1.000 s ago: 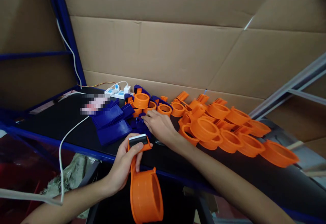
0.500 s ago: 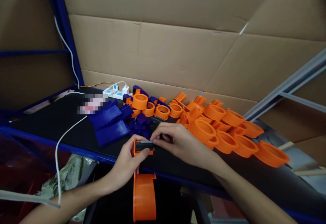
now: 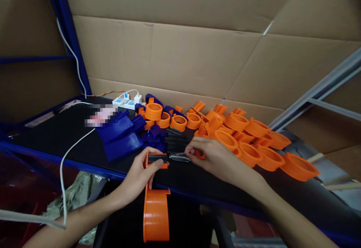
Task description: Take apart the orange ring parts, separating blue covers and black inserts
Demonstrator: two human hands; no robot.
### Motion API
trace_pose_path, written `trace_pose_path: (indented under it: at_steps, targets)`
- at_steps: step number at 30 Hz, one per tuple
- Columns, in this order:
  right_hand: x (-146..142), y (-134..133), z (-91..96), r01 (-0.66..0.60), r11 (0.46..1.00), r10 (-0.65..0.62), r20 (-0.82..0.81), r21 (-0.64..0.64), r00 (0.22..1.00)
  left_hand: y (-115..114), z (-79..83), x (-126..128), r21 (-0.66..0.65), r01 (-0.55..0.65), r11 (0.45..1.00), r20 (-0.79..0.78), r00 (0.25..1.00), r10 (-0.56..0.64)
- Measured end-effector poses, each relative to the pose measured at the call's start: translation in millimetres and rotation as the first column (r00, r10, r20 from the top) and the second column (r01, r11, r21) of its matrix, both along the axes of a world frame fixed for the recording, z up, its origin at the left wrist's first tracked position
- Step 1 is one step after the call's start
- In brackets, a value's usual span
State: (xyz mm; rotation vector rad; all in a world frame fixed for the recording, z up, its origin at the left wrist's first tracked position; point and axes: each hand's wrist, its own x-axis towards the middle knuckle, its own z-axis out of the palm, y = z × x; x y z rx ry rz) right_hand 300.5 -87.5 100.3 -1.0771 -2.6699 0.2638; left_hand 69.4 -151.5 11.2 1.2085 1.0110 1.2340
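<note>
My left hand (image 3: 142, 171) is closed around the upper end of an orange plastic piece with a round ring body (image 3: 156, 216), resembling a tape dispenser. My thumb presses on a dark strip (image 3: 156, 158) lying in its top end, and the ring hangs below, in front of the table edge. To the right, my right hand (image 3: 211, 155) is closed, its fingertips pinched at the right end of a shiny grey strip (image 3: 179, 157) low over the table. Dark strips (image 3: 176, 142) lie just behind it.
Many orange ring pieces (image 3: 252, 155) are piled to the right and behind. Flat blue pieces (image 3: 122, 144) lie stacked at left. A white power strip (image 3: 124, 103) sits at the back against a cardboard wall (image 3: 180, 56). A white cable (image 3: 63, 169) droops over the blue table edge.
My right hand has moved right, away from the orange piece in my left hand. The grey strip that lay over the piece's top end no longer shows there. My left hand keeps its grip.
</note>
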Motion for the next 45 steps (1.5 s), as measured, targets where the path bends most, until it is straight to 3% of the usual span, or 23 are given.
trace_pose_path:
  at_steps: [6, 11, 18, 22, 25, 29, 33, 36, 39, 41, 45]
  targets:
    - [7, 0, -33.0, 0.141, 0.982, -0.153, 0.094, 0.123, 0.984, 1, 0.6, 0, 0.005, 0.004, 1.000, 0.003, 1.000, -0.004]
    - [-1, 1, -40.1, 0.172, 0.977, -0.188, 0.126, 0.125, 0.974, 1, -1.8, 0, -0.009, 0.010, 1.000, -0.010, 1.000, -0.010]
    - [-3, -6, -26.0, 0.119, 0.990, -0.121, 0.015, 0.070, 0.993, 2, -2.0, 0, -0.008, 0.009, 1.000, -0.028, 1.000, -0.009]
    - [-13, -24, -14.2, -0.035, 0.997, 0.043, -0.099, 0.073, 0.994, 1, 3.2, 1, 0.013, 0.018, 1.000, -0.052, 0.999, -0.018]
    - [-27, -36, -19.2, -0.139, 0.979, 0.157, -0.110, 0.150, 0.981, 1, 5.5, 1, 0.059, 0.048, 0.997, -0.081, 0.996, -0.043]
    - [-41, -38, -33.6, -0.141, 0.940, 0.184, -0.111, 0.309, 0.977, 2, 2.3, 1, 0.044, 0.081, 0.996, -0.071, 0.994, -0.078]
    - [-36, -30, -26.9, -0.169, 0.941, 0.201, -0.084, 0.293, 0.976, 2, -0.2, 0, 0.021, 0.057, 0.998, -0.056, 0.997, -0.055]
    - [-19, -13, -8.7, -0.101, 0.938, 0.128, -0.060, 0.333, 0.990, 2, 1.6, 0, -0.010, 0.040, 0.999, -0.018, 0.999, -0.040]
    - [-2, 14, 6.6, 0.090, 0.895, -0.128, 0.058, 0.437, 0.990, 3, 2.3, 1, -0.032, 0.054, 0.998, 0.002, 0.999, -0.053]
    - [4, 34, 11.0, 0.173, 0.868, -0.285, 0.182, 0.466, 0.941, 3, 1.3, 2, -0.034, 0.049, 0.998, 0.002, 0.999, -0.049]
    - [0, 58, 8.5, 0.204, 0.919, -0.321, 0.340, 0.337, 0.884, 3, -0.8, 2, -0.030, 0.048, 0.998, -0.001, 0.999, -0.048]
